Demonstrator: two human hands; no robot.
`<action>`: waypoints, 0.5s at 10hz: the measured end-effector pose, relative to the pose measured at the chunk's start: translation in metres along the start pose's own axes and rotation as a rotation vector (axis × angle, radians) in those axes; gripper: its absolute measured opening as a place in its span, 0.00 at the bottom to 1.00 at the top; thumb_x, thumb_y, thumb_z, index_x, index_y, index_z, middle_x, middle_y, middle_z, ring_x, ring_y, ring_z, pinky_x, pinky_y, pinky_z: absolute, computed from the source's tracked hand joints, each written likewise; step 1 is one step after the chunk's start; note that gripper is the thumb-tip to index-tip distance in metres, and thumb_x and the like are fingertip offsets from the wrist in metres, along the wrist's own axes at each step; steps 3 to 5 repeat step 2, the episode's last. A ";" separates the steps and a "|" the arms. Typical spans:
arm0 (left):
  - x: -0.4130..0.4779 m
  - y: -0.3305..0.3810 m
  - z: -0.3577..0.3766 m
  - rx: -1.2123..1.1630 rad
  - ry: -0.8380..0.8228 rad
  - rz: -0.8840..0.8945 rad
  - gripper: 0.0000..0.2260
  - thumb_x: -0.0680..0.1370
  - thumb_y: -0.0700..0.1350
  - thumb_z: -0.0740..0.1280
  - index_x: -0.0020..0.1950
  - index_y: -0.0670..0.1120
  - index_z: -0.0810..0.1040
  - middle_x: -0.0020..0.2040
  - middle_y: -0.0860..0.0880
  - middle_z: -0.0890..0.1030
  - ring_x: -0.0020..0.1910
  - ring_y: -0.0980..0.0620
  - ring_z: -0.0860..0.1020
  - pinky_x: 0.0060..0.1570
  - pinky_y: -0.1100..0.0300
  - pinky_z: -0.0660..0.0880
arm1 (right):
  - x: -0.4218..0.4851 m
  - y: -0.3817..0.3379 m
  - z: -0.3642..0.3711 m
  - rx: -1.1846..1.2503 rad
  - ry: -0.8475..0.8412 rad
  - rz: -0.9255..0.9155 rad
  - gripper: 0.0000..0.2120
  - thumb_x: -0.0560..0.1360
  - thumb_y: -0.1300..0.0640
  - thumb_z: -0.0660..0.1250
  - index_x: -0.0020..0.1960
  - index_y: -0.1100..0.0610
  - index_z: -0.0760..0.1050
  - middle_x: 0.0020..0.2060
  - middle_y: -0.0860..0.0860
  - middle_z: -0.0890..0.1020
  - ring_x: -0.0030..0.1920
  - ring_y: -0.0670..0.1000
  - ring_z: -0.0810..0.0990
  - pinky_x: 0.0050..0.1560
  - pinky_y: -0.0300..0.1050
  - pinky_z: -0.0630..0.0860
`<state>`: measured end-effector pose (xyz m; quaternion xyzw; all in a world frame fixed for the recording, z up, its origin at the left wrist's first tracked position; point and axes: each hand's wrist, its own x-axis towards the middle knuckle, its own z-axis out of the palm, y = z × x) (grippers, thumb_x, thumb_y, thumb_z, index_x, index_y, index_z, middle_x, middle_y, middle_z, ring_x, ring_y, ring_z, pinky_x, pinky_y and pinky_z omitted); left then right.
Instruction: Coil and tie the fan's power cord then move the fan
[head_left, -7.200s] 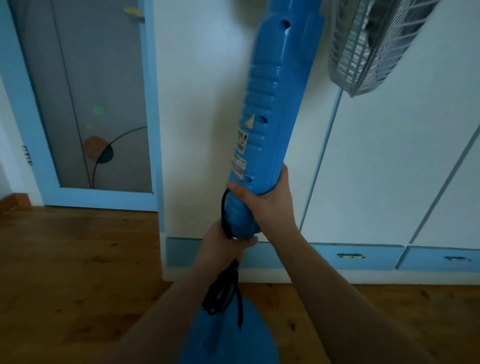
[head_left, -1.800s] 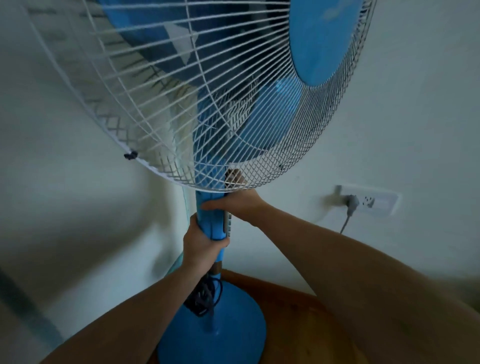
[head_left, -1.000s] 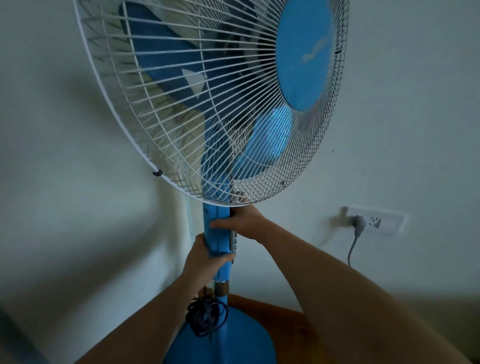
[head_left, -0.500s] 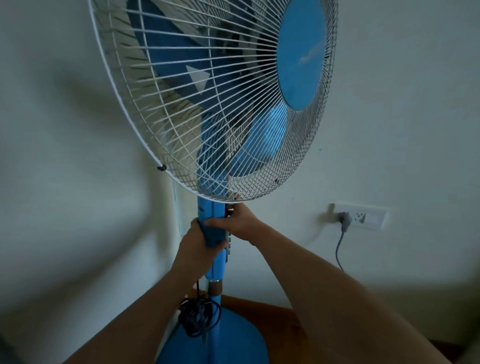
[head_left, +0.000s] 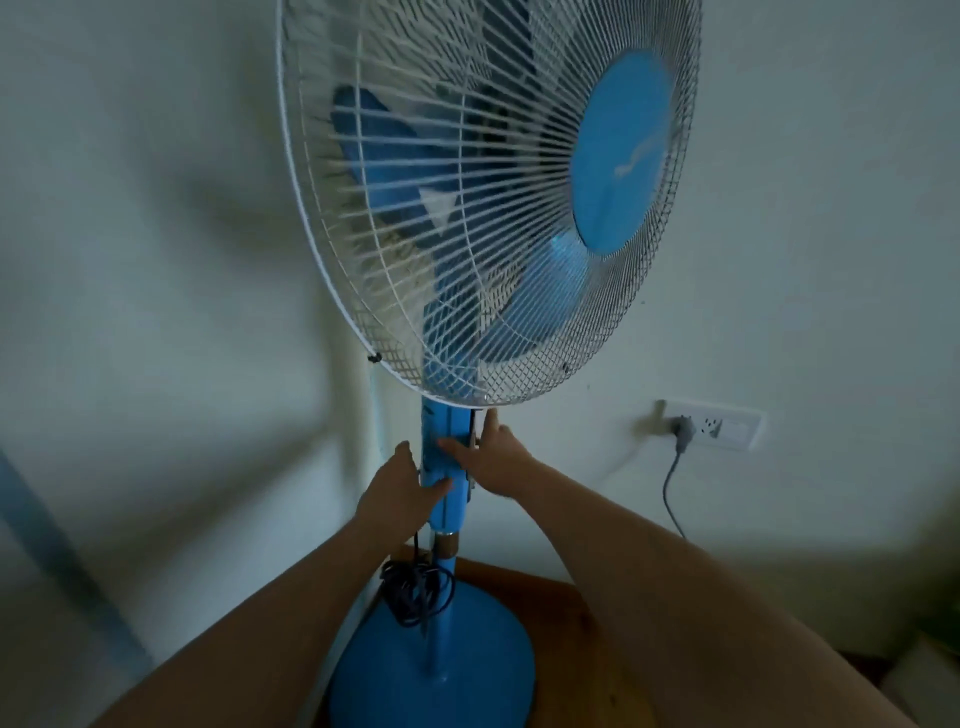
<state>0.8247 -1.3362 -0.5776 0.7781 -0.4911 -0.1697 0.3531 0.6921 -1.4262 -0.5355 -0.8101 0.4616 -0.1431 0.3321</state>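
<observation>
**Fan parked by the wall, hands only lightly on it**

The fan (head_left: 452, 338) stood in the centre of the frame. Its round base (head_left: 431, 670) sat on the wooden floor (head_left: 576, 618) at lower centre, close to the wall (head_left: 156, 260).

The left hand (head_left: 400, 493) lay along the left side of the blue column (head_left: 445, 470), fingers straight and together, thumb on the front. The right hand (head_left: 491, 460) touched the right side, fingers stretched and a bit apart, thumb across the column. Neither hand was clamped on it.

What could go wrong, in my opinion:
- The head is big vs. the thin pole, so the fan looked top-heavy. If the base was not flat, it could tip to the wall once the hands leave.
- The cord bundle (head_left: 415, 592) hung at the pole just above the base. The loops looked loose, so they may open and drop to the floor. I could not tell how it was tied.
- The grey cable (head_left: 675, 483) from the wall socket (head_left: 711, 428) at right hung well apart from the base, so little risk there.

Materials etc.: the column and base looked like smooth, hard blue plastic. The grille (head_left: 363, 218) was thin white wire, radial and domed, w/ a flat blue disc (head_left: 621, 150) in the middle. The blades (head_left: 384, 150) were blue and curved. The cord was black, thin and flexible. The wall was matt and pale.
</observation>
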 end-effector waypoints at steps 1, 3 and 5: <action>-0.028 0.018 -0.040 0.051 -0.155 -0.091 0.34 0.78 0.53 0.70 0.78 0.41 0.59 0.75 0.43 0.68 0.70 0.47 0.71 0.67 0.54 0.69 | -0.043 -0.010 -0.007 -0.303 -0.313 -0.002 0.29 0.81 0.42 0.58 0.76 0.59 0.62 0.71 0.61 0.70 0.66 0.62 0.72 0.67 0.55 0.69; -0.059 0.051 -0.091 0.103 -0.334 -0.124 0.31 0.76 0.53 0.71 0.75 0.44 0.65 0.72 0.46 0.70 0.66 0.50 0.72 0.62 0.61 0.70 | -0.098 -0.041 -0.029 -0.517 -0.604 -0.060 0.20 0.81 0.45 0.61 0.61 0.60 0.74 0.58 0.60 0.79 0.54 0.58 0.79 0.56 0.52 0.77; -0.059 0.051 -0.091 0.103 -0.334 -0.124 0.31 0.76 0.53 0.71 0.75 0.44 0.65 0.72 0.46 0.70 0.66 0.50 0.72 0.62 0.61 0.70 | -0.098 -0.041 -0.029 -0.517 -0.604 -0.060 0.20 0.81 0.45 0.61 0.61 0.60 0.74 0.58 0.60 0.79 0.54 0.58 0.79 0.56 0.52 0.77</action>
